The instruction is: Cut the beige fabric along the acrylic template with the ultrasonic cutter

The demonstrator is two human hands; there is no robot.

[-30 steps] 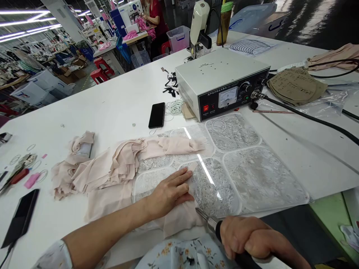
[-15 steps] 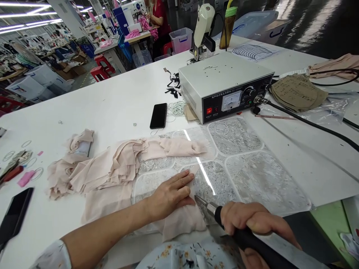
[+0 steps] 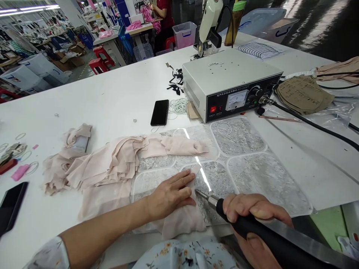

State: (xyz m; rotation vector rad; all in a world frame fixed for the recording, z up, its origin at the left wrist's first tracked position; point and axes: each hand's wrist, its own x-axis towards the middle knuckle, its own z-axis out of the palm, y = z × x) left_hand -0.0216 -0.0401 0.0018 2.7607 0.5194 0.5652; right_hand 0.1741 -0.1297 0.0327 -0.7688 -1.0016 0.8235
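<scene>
My left hand (image 3: 172, 194) lies flat, fingers stretched out, on a sheer pale pink fabric piece (image 3: 182, 223), pressing it against the marbled mat (image 3: 272, 183). My right hand (image 3: 252, 213) is wrapped round the black handle of a handheld ultrasonic welder (image 3: 238, 220). Its metal tip points left and meets the fabric's right edge, just beside my left fingers. Beyond my left hand lies a layered stack of pink fabric pieces (image 3: 123, 157), and a folded fabric strip (image 3: 176, 145) stretches to its right.
A control box (image 3: 230, 86) with a meter and a thick cable (image 3: 311, 121) stands at the back right. Phones (image 3: 159, 113) lie behind the fabric and at far left. Elastic cord (image 3: 178, 106), black scraps (image 3: 176, 80) and a drink bottle (image 3: 234, 26) are further back. A co-worker (image 3: 165, 15) sits beyond.
The view has shifted slightly. The welder's tip has moved a little up along the fabric edge, away from my body. My left hand stays in place on the fabric.
</scene>
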